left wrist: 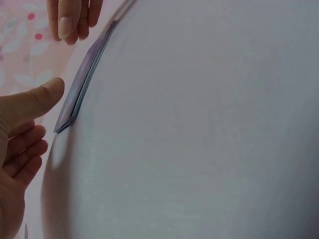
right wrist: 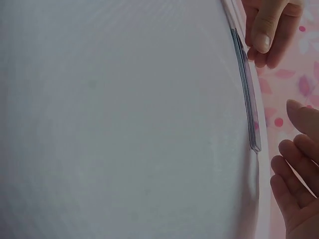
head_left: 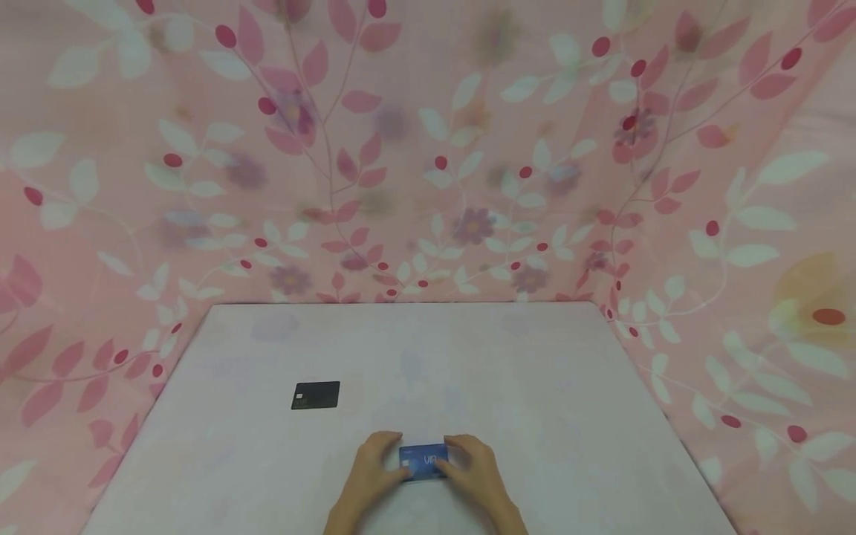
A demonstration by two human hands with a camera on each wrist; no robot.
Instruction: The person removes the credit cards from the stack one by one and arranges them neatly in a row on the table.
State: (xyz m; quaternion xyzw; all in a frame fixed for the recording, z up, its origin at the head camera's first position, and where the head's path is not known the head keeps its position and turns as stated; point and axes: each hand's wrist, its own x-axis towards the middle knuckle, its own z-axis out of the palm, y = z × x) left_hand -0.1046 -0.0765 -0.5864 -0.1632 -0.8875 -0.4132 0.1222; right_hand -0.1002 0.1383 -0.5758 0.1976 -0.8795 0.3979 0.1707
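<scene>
A small stack of cards (head_left: 424,462) lies flat on the white table, with a blue card marked "VIP" on top. Seen edge-on in the left wrist view, the stack (left wrist: 84,79) has several thin layers. My left hand (head_left: 376,468) is at its left end, thumb near the card's corner, fingers loosely curved. At the right end, my right hand (head_left: 476,472) mirrors it, its thumb over the card's edge in the head view. Both wrist views show gaps between the hands and the stack (right wrist: 246,94); neither hand grips it.
A black card (head_left: 316,395) with a chip lies on the white table (head_left: 535,386), farther back and left of the stack. Pink cloth with leaf and flower patterns (head_left: 414,186) hangs behind the table and along both sides.
</scene>
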